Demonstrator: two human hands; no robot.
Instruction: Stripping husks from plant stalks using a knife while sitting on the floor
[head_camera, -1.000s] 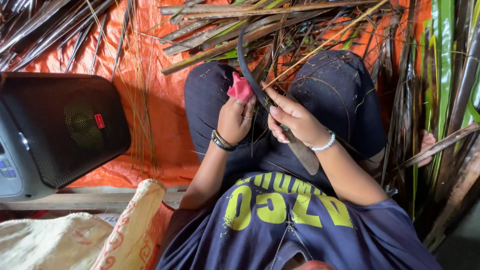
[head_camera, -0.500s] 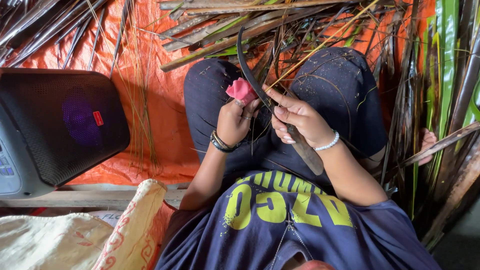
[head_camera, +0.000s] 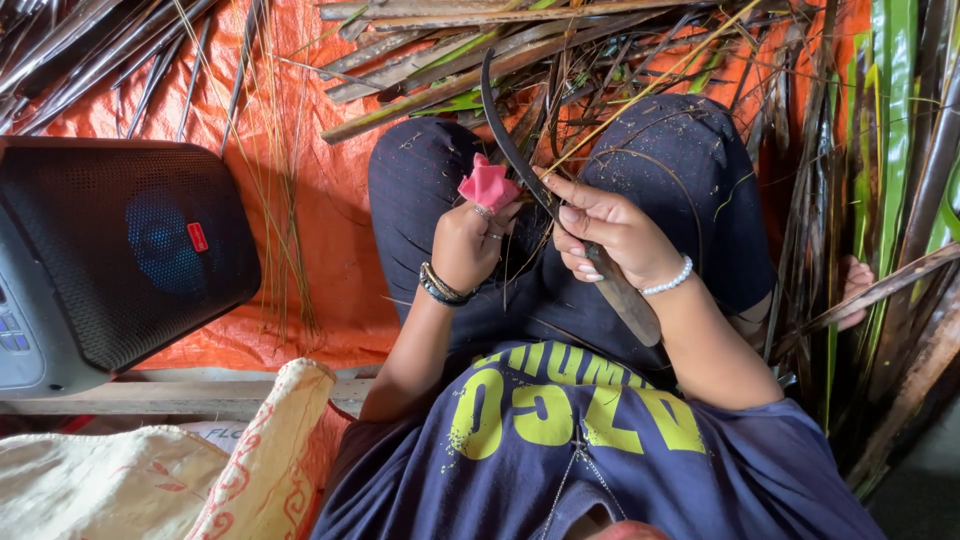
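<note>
A curved dark knife (head_camera: 560, 190) lies across the person's lap, its thin blade arcing up and away past the knees to a tip over the leaf pile, its thick handle slanting down toward the right forearm. The right hand (head_camera: 605, 235) is closed around the knife near where blade meets handle, fingers curled over the top, thumb toward the blade, knuckles up, wrist bent slightly and wearing a white bead bracelet. Just beside it, the left hand (head_camera: 468, 240) is a loose fist, its fingertips wrapped in a pink cloth (head_camera: 487, 185) that sits against the blade's inner edge; thin leaf ribs (head_camera: 640, 100) run between the two hands, though whether the left fingers pinch one cannot be told. This wrist carries dark bangles, and the forearm rises straight from the elbow at the body. Both hands hover above the crossed legs in dark trousers, with little free room between them. Ahead and to the right, dry and green palm fronds (head_camera: 880, 180) crowd close to the right knee. To the left, an orange tarp (head_camera: 300, 200) lies open with only scattered ribs on it, bounded by a black speaker (head_camera: 120, 250). A cream patterned sack (head_camera: 200, 470) lies near the left elbow.
</note>
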